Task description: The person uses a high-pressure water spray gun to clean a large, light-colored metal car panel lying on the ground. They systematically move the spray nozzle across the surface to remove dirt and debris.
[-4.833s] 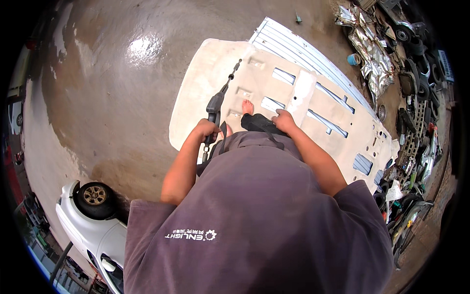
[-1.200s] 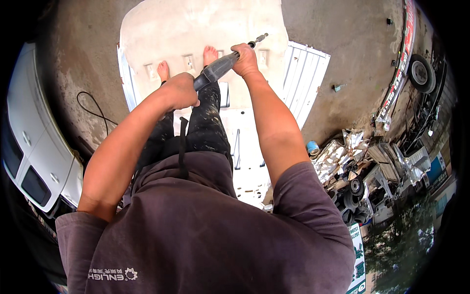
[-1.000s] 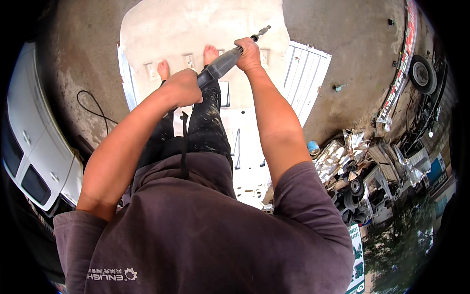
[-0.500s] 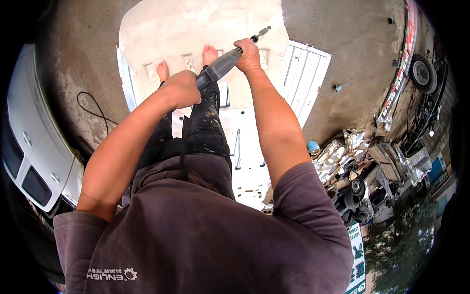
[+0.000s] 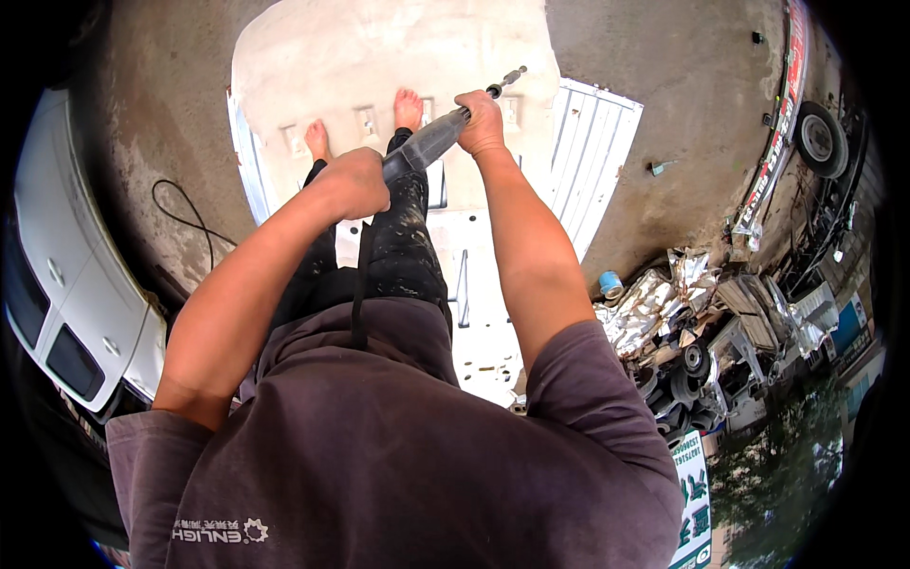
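Observation:
My left hand point(image 5: 356, 184) is closed around the rear end of a long dark grey hand-held tool point(image 5: 427, 147). Its front part is gripped by my right hand point(image 5: 481, 123), farther out and to the right. Past that hand sticks a slim metal tip point(image 5: 512, 79), pointing forward and right. Below it lies a cream-coloured panel point(image 5: 389, 47) with rectangular recesses, and the tip looks apart from it, though the exact gap is hard to judge. My bare feet point(image 5: 409, 109) stand on this panel. The tool's rear is hidden by my left hand.
White ribbed metal point(image 5: 595, 152) borders the panel. A black cable point(image 5: 185, 218) loops on the concrete at left, near a white vehicle point(image 5: 90, 284). Scrap metal and tyres point(image 5: 654, 308) are heaped at right, beside a blue can point(image 5: 610, 284). A wheel point(image 5: 821, 140) stands farther right.
The tool's front end and my right hand have come slightly lower in the picture, toward me. My left hand has hardly shifted; both hands keep their grip.

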`<state>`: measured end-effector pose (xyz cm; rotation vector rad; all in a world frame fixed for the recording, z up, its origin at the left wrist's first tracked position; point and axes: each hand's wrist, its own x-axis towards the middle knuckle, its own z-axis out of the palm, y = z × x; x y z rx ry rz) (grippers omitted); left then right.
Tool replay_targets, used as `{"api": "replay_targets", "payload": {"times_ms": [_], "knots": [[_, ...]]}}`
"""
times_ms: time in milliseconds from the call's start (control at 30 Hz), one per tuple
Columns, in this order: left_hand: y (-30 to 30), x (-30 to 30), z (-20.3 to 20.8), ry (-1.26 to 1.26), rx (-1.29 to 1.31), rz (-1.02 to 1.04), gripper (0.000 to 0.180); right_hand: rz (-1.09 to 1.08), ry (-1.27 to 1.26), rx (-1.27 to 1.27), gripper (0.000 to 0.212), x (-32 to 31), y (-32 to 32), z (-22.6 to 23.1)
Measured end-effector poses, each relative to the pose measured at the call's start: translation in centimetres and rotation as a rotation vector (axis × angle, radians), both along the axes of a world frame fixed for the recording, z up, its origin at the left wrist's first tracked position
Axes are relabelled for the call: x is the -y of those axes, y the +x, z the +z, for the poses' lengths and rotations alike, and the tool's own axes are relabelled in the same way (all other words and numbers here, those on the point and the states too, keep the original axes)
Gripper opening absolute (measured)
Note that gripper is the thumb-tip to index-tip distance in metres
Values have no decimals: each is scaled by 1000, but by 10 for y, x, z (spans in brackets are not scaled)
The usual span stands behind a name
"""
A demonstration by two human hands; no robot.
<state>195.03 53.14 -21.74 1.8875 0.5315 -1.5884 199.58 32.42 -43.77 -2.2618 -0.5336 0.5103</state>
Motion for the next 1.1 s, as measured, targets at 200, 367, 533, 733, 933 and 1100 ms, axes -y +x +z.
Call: {"api": "replay_targets", "payload": {"times_ms": [200, 367, 533, 733, 933, 1100], "knots": [[4, 1, 0, -9, -74, 24, 32, 14, -58, -32, 20, 3, 0, 6], [7, -6, -8, 15, 3, 82, 38, 46, -62, 29, 22, -12, 35, 9], [6, -9, -6, -32, -8, 50, 37, 26, -75, 3, 20, 0, 18, 14], [8, -6, -2, -35, -22, 99, 38, 12, -82, -4, 21, 8, 10, 14], [5, -16, -9, -48, 16, 65, 37, 33, -78, 58, 22, -5, 25, 8], [-1, -17, 4, -99, -9, 20, 29, -29, -95, 2, 18, 5, -9, 17]]}}
